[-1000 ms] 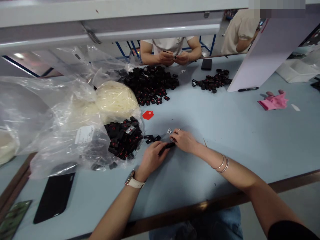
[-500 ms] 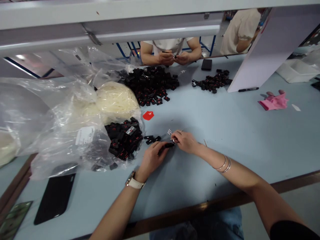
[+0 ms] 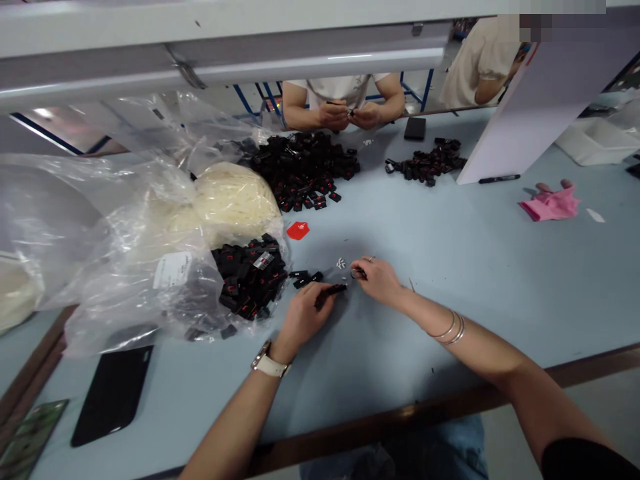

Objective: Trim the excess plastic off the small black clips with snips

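Small black clip (image 3: 331,291) pinched in left hand (image 3: 303,316) fingers near bench middle; right hand (image 3: 379,279) fingers closed on thin ring (image 3: 357,273). Judged light, rigid; best gripped by its sides.

A pale blue table (image 3: 450,267) with a brown edge sits under a grey shelf (image 3: 225,40).

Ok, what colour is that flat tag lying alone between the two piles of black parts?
Red. The flat tag shows clearly in the head view, on the pale blue table.
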### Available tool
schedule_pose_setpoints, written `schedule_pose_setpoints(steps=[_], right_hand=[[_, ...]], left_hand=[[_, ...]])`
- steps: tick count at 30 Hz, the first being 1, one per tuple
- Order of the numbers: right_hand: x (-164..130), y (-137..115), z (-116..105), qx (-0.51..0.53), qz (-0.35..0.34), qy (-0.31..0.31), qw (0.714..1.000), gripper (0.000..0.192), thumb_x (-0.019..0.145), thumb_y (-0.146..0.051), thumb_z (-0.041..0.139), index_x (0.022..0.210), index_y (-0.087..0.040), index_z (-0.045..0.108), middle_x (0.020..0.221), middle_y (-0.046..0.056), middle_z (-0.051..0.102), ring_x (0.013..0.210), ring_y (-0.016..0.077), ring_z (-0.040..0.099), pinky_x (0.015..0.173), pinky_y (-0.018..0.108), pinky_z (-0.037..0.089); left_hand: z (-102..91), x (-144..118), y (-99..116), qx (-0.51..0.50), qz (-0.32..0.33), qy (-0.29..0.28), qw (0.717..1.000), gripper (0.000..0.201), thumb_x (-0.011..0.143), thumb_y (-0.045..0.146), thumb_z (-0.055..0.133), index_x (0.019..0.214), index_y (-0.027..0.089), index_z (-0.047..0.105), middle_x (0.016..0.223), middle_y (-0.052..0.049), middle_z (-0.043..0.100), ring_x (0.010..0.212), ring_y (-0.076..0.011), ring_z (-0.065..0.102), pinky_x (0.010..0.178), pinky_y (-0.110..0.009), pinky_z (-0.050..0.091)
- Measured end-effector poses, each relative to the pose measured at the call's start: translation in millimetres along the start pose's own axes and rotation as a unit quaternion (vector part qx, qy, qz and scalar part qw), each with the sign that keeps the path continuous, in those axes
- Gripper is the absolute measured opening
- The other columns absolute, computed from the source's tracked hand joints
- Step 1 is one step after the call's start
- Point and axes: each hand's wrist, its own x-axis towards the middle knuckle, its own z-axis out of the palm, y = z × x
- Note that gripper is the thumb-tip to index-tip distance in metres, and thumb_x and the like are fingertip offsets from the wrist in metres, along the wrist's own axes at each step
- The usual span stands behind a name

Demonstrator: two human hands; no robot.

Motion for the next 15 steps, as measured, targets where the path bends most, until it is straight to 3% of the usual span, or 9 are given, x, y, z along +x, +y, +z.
schedule_pose_setpoints(steps=[4,9,15], right_hand=[[0.9,1.1,-4.2,-0.006,-0.013,-0.018,1.0,0.02,0.082,-0.009,0.056,0.092,-0.019,0.07,0.091,0.004,0.068,0.079,0.014,0.06,0.07,0.025,0.042],[-2.4,1.0,-2.2,-0.011,-0.1,-0.067,0.993,0.019,0.081,-0.015,0.061,0.094,-0.02,0.072,0.09,0.004,0.07,0.074,0.0137,0.061,0.066,0.024,0.041],[-4.1,2.2,4.7,-0.006,-0.112,-0.055,0.992,0.017,0.082,-0.014,0.059,0.091,-0.02,0.072,0.089,0.004,0.071,0.072,0.0131,0.062,0.065,0.024,0.041]], left_hand=[[0.6,-0.7,-0.1,0.003,-0.017,0.013,1.0,0.014,0.083,0.022,0.054,0.091,0.017,0.064,0.071,-0.001,0.062,0.056,-0.0115,0.056,0.053,-0.022,0.045],[0.7,-0.5,0.6,0.001,-0.026,0.027,0.999,0.013,0.083,0.022,0.053,0.089,0.017,0.064,0.069,-0.001,0.062,0.056,-0.0119,0.056,0.052,-0.023,0.044],[1.1,-0.4,-0.7,-0.004,-0.03,0.024,0.999,0.013,0.083,0.023,0.053,0.088,0.018,0.064,0.07,-0.001,0.063,0.055,-0.011,0.055,0.052,-0.023,0.044]])
